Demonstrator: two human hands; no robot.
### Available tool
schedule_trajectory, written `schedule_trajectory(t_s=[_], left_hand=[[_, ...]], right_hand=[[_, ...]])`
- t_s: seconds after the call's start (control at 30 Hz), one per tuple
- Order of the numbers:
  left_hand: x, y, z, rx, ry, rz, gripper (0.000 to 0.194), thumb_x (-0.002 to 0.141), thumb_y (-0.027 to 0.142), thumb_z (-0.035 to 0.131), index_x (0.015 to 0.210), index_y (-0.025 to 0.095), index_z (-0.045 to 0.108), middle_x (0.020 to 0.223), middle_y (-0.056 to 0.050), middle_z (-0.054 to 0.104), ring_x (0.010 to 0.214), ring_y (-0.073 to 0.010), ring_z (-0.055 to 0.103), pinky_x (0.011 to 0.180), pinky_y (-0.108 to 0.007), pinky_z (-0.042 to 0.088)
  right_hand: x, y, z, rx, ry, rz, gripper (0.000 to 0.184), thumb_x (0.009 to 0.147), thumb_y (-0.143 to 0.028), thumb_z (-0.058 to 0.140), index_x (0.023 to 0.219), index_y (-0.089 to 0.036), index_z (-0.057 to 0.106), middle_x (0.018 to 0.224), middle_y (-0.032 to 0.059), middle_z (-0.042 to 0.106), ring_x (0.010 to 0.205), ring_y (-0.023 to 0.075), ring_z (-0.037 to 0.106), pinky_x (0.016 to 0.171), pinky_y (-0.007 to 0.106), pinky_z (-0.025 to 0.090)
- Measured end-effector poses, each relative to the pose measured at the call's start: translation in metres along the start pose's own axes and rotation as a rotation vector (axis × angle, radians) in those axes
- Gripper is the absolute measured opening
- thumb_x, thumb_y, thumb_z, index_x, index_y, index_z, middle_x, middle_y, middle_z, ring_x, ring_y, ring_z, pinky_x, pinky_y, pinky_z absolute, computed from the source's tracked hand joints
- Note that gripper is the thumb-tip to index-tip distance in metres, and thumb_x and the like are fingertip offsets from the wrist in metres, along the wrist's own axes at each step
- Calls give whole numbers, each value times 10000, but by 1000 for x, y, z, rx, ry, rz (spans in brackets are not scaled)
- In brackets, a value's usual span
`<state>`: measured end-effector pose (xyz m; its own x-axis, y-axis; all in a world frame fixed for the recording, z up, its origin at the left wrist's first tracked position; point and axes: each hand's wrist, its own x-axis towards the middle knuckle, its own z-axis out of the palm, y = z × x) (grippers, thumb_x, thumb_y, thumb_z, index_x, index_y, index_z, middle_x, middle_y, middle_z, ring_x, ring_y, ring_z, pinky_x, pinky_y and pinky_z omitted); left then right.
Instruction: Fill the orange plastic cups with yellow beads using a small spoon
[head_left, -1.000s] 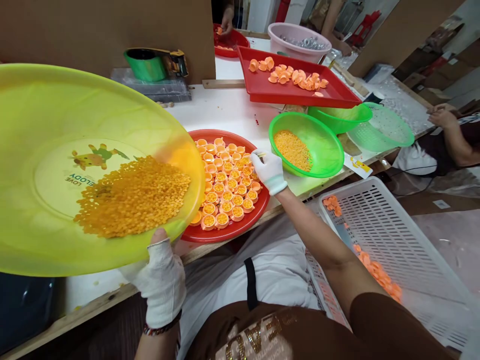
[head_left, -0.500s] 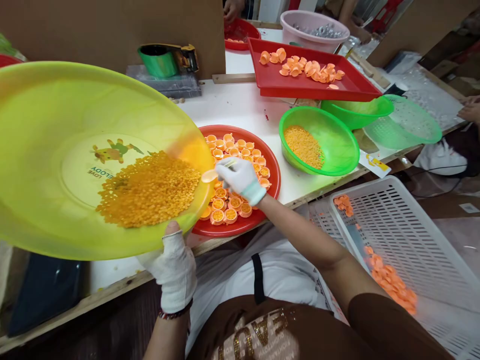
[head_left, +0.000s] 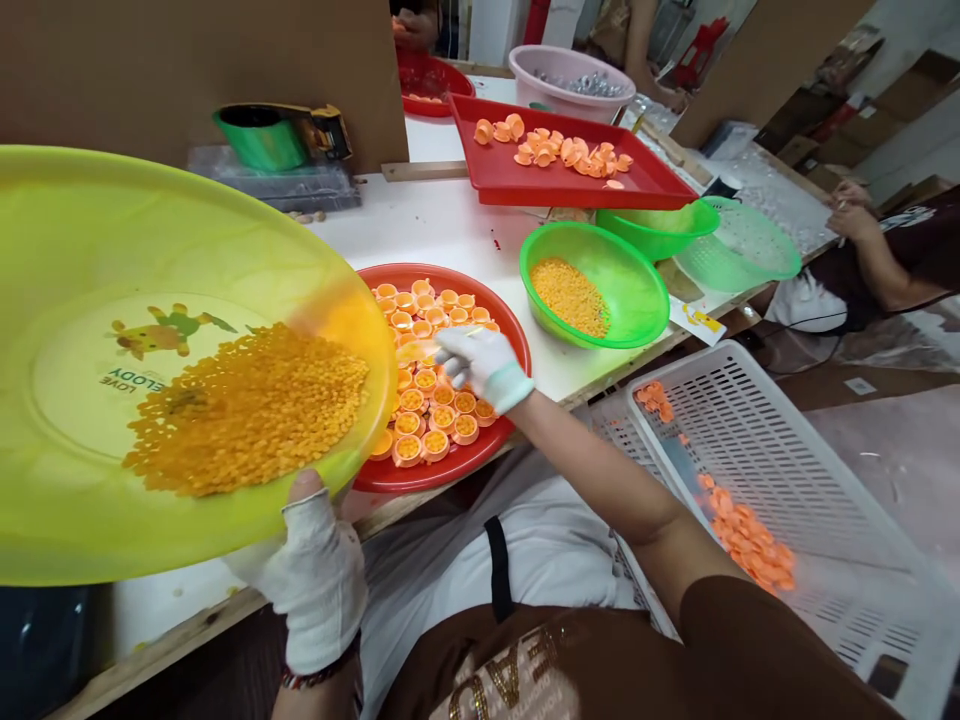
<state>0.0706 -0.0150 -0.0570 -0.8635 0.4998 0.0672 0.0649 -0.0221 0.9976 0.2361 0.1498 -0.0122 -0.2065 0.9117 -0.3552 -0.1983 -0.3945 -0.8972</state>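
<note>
In a white glove, my left hand [head_left: 315,570] grips the rim of a big yellow basin [head_left: 75,235], thumb on the inside and fingers hidden beneath. The basin tilts to the right, and orange-yellow pellets [head_left: 262,410] lie heaped in its lower side. My gloved right hand [head_left: 480,362] pinches a small pale spoon [head_left: 418,350] over a round red tray [head_left: 514,345]. Many small orange cups [head_left: 407,424] crowd that tray; those at the near side hold pellets, while several farther ones look unfilled.
Right of the tray stands a green bowl [head_left: 637,290] with more pellets. Behind it, a red rectangular tray [head_left: 480,185] carries loose orange cups. A white slatted crate [head_left: 757,400] with orange pieces sits low at the right. Co-workers' arms show at the back and right.
The spoon in my right hand has moved off the basin's rim to over the cups. The view has shifted, so the scene sits farther left. My left hand still holds the basin.
</note>
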Motion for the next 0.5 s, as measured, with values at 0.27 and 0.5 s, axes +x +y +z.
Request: schedule_trajectory(t_s=[0.27, 0.5], left_hand=[[0, -8, -3, -16, -10, -31, 779, 773, 542, 887, 1399, 223, 551, 1555, -140, 625, 1411, -341, 630, 1241, -549, 506], [0, 0, -3, 5, -38, -7, 798, 809, 509, 874, 1471, 257, 507, 1568, -126, 617, 1427, -310, 624, 1275, -529, 477]], right_hand=[[11, -5, -74, -374, 479, -378, 107, 961, -249, 631, 941, -171, 701, 684, -35, 648, 525, 105, 606, 481, 215, 496], [6, -1, -83, -1128, 492, -832, 161, 1022, -269, 636, 988, -192, 773, 995, 102, 793, 943, 225, 733, 908, 357, 570]])
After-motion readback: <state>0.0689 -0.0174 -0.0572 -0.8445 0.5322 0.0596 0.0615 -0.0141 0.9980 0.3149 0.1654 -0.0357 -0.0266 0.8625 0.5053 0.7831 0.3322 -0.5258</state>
